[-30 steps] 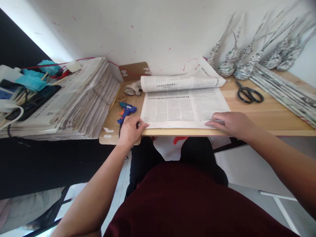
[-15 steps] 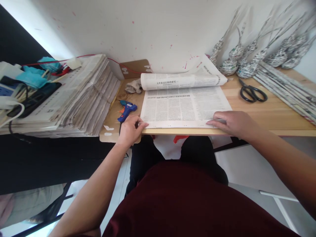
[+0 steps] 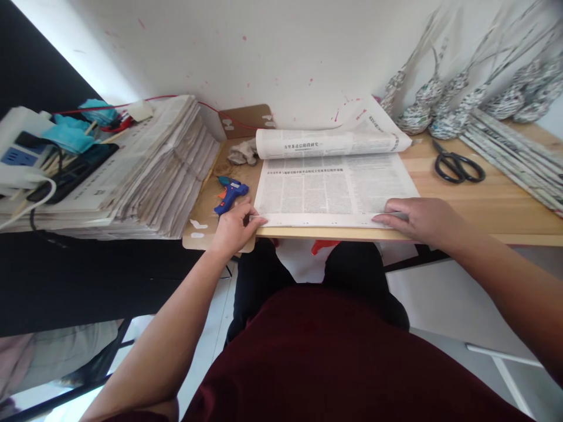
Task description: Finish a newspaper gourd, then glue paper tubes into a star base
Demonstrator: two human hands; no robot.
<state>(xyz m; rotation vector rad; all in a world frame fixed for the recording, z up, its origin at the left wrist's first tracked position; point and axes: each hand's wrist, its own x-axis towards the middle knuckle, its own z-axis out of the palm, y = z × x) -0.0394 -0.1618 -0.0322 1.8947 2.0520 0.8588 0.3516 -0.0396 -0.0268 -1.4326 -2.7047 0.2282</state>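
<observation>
A newspaper (image 3: 325, 190) lies on the wooden table in front of me, its far part curled over toward me in a loose roll. My left hand (image 3: 236, 227) pinches the near left corner between thumb and fingers. At the near right corner my right hand (image 3: 416, 220) grips the same edge, thumb along the front. Just beyond my left hand lies a blue glue gun (image 3: 231, 194). Black-handled scissors (image 3: 458, 167) rest on the table to the right of the newspaper.
A tall stack of newspapers (image 3: 167, 176) fills the left, with a power strip (image 3: 21, 155) and blue masks (image 3: 73, 138) on top. Several gourd shapes of wound paper (image 3: 416, 117) and paper strips (image 3: 510, 158) occupy the right back. A crumpled cloth (image 3: 241, 152) lies near the wall.
The view has shifted slightly, so everything sits a little further right. Both hands keep their hold on the newspaper's near edge, with no clear movement of the paper.
</observation>
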